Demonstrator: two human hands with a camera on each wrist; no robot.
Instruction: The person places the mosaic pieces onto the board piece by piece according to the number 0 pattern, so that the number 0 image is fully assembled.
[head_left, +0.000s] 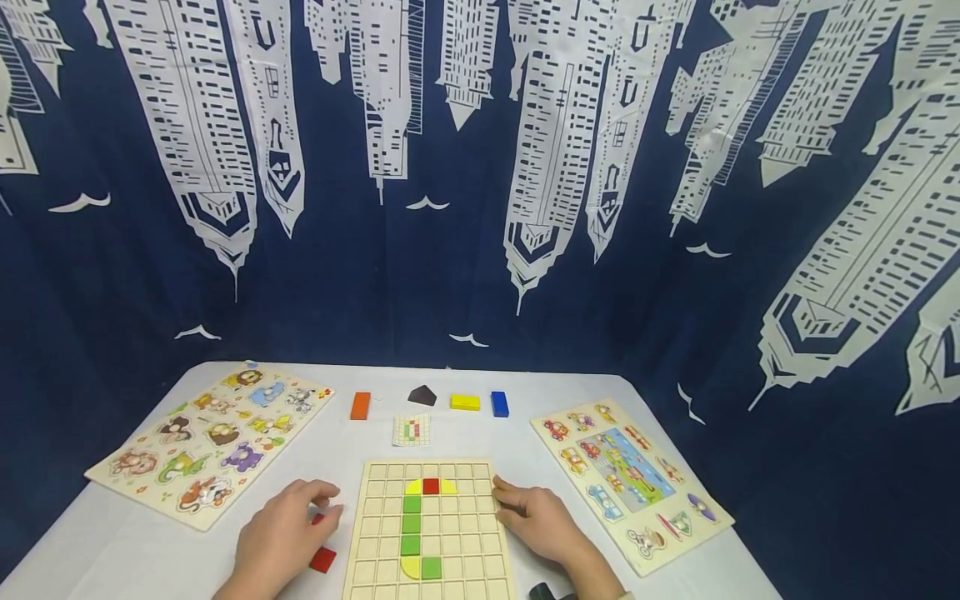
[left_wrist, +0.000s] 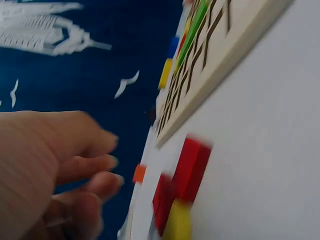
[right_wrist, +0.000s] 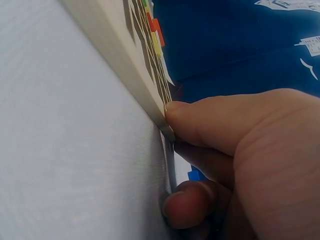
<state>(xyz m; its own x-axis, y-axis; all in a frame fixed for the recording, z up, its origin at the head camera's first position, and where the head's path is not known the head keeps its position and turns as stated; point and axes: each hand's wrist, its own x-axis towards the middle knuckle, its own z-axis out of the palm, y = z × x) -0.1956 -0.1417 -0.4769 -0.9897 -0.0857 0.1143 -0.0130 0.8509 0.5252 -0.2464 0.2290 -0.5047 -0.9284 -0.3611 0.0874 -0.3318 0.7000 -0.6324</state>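
A wooden grid board lies in front of me, with green, yellow and red pieces set in some of its squares. At its right edge my right hand pinches the rim, thumb on the top side in the right wrist view. My left hand hovers left of the board, fingers loosely bent and holding nothing. Under and beside it lie red tiles, partly hidden by the hand in the head view. The left wrist view shows a red block, with a yellow piece against it.
Behind the board lie a small pattern card and orange, dark, yellow and blue pieces. An animal puzzle is at left, a vehicle puzzle at right. A black object sits near my right wrist.
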